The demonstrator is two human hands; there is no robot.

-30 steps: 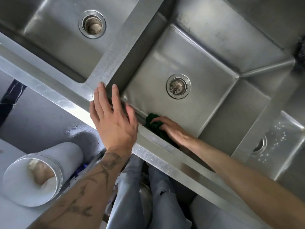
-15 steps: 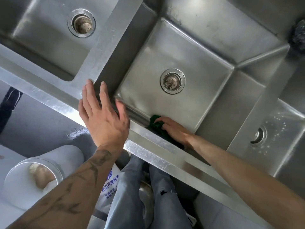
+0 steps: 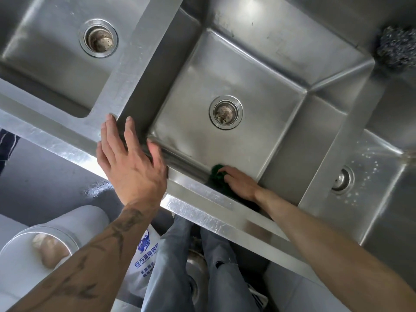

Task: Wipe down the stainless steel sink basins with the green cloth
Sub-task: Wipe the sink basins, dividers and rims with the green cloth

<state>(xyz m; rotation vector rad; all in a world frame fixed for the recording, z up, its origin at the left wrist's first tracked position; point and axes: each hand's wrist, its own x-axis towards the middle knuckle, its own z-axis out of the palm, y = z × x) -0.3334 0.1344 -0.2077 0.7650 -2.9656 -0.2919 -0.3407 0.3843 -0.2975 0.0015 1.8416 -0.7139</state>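
Note:
The stainless steel sink has three basins. In the middle basin (image 3: 258, 70), my right hand (image 3: 242, 183) presses the green cloth (image 3: 217, 174) against the near wall, down at the bottom edge. Most of the cloth is hidden under the hand and behind the front rim. A round drain (image 3: 225, 112) sits in the middle basin's floor. My left hand (image 3: 131, 163) lies flat, fingers spread, on the front rim (image 3: 67, 143) at the near left corner of that basin, holding nothing.
The left basin (image 3: 45, 59) has its own drain (image 3: 98, 38). The right basin (image 3: 371, 199) is wet, with water streaming in at its far right. A steel-wool scourer (image 3: 397, 47) sits on the back ledge. A white bucket (image 3: 33, 255) and a printed bag (image 3: 144, 260) stand below the sink.
My right hand has slid the green cloth to the right along the near wall's bottom edge. My left hand stays flat on the rim. The view has shifted slightly.

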